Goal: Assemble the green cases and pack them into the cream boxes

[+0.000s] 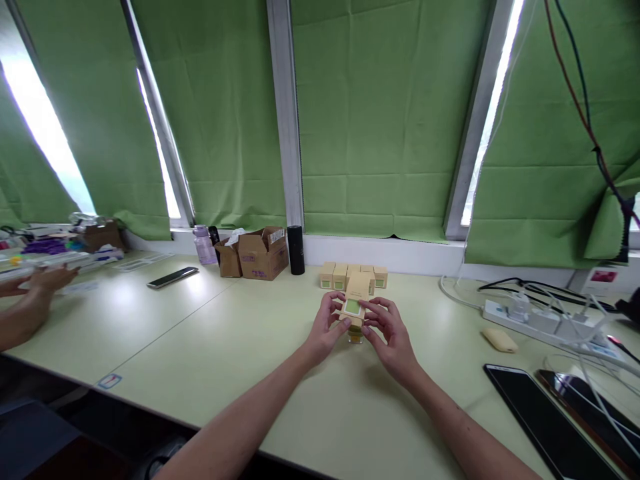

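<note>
Both my hands meet at the middle of the pale green table (210, 347). My left hand (327, 327) and my right hand (387, 330) pinch a small tan carton (356, 297) with a green label from either side, fingers curled round it. Under the carton a small amber object (355, 335) shows, maybe a bottle. Just behind stands a row of several matching small tan cartons (350, 275) with green labels.
At the back stand open cardboard boxes (260, 252), a black cylinder (296, 249) and a purple bottle (204, 244). A phone (173, 277) lies to the left. To the right are a power strip (545, 323) with cables, dark tablets (540, 413) and a yellowish case (500, 340). Another person's hands (35, 283) rest far left.
</note>
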Tool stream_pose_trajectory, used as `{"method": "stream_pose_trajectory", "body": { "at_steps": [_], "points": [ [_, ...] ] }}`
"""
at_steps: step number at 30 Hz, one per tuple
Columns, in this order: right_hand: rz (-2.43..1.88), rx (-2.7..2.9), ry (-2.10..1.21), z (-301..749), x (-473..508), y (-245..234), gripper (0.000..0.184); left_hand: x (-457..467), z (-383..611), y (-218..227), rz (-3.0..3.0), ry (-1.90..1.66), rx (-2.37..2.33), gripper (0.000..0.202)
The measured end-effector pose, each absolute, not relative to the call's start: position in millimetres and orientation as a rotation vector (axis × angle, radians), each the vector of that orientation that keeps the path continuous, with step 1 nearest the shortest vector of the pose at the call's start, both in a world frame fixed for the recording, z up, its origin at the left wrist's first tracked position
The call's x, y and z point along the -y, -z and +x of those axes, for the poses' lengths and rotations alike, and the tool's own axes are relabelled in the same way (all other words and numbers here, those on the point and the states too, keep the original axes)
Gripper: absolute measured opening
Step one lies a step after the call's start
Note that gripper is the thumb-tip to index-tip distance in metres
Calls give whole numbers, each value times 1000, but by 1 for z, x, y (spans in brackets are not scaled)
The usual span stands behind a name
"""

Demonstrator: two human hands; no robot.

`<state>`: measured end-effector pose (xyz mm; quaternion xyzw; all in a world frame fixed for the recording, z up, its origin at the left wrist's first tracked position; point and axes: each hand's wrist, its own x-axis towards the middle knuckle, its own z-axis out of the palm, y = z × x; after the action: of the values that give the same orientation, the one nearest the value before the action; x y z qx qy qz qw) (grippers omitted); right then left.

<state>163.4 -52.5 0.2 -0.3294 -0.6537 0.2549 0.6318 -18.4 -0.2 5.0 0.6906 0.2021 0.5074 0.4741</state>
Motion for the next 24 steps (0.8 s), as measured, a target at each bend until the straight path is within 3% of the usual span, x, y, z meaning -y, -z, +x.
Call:
{"method": "stream_pose_trajectory", "body": {
  "at_steps": [24],
  "points": [
    [-801,1454,-546,162,47,3,34,-1,-11,-5,1821,-1335,-599,41]
  ]
}}
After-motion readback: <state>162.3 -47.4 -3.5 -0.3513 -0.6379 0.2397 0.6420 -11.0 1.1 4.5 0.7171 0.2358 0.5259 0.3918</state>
